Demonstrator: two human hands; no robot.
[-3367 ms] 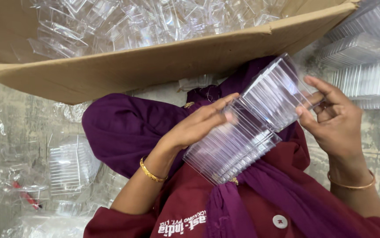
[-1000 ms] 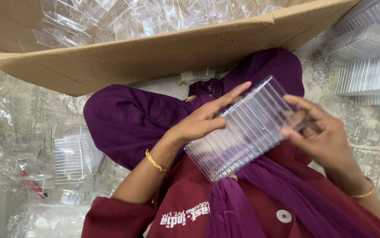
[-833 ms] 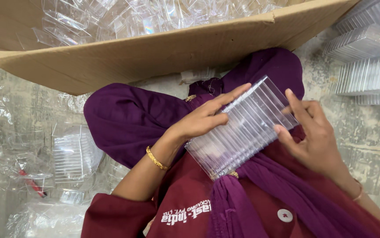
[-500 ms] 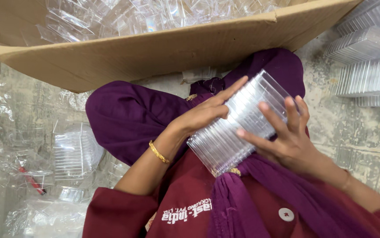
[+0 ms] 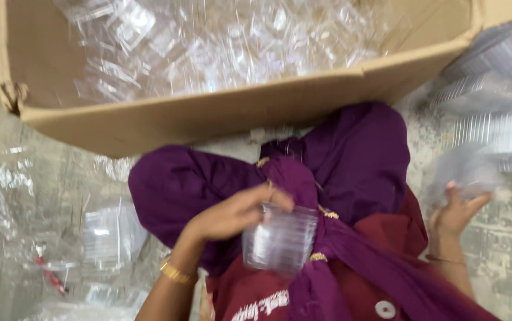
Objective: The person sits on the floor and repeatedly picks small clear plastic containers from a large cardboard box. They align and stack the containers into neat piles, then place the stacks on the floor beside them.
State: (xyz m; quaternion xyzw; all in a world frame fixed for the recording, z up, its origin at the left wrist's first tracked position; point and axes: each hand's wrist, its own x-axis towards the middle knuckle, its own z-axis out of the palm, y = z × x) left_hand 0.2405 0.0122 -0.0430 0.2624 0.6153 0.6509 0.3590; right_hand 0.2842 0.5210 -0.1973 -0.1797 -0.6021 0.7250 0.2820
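Note:
My left hand (image 5: 232, 214) grips a short stack of clear plastic containers (image 5: 280, 242) over my lap, above purple and maroon cloth. My right hand (image 5: 457, 213) is out to the right, fingers up around a blurred bunch of clear plastic containers (image 5: 461, 169). It is held close to the stacks on the floor at the right. Motion blur hides how the right hand's bunch is gripped.
A large cardboard box (image 5: 208, 116) full of loose clear plastic pieces (image 5: 220, 47) lies open in front of my knees. Rows of stacked clear containers (image 5: 496, 128) stand at the right. Loose plastic trays (image 5: 104, 232) and a red item (image 5: 48, 278) lie on the floor at the left.
The long stack held by both hands has split. My right hand swung out to the right with part of it, while my left hand keeps a shorter stack on the lap.

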